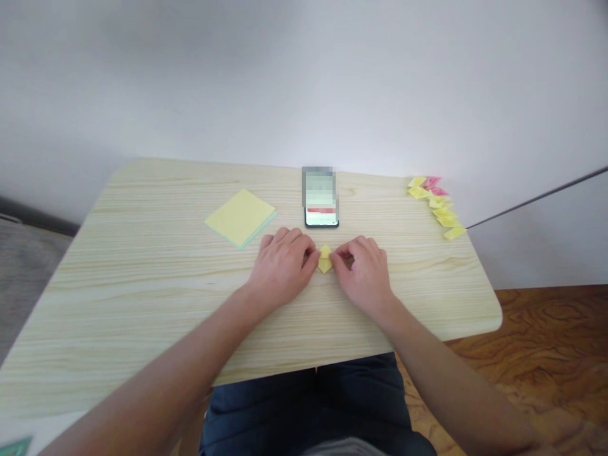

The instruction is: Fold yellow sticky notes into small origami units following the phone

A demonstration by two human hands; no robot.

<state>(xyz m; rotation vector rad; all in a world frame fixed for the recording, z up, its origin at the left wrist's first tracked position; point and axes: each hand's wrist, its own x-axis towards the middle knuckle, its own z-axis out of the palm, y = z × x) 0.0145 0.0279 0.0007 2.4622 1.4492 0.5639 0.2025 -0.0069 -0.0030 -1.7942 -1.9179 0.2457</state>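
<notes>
A small folded yellow paper (325, 259) lies on the table between my two hands, roughly diamond-shaped with a crease across it. My left hand (286, 261) pinches its left corner between thumb and forefinger. On the opposite corner, the thumb and forefinger of my right hand (363, 269) are closed in the same way. Parts of the paper's side edges are hidden under the fingertips. Just beyond the paper stands a phone (322, 197), lit and partly blurred out.
Square paper sheets (240, 216), yellow over green, lie at the left on the wooden table (156, 278). Several folded yellow and pink paper pieces (445, 217) line the right edge. A white wall (304, 82) rises behind the table.
</notes>
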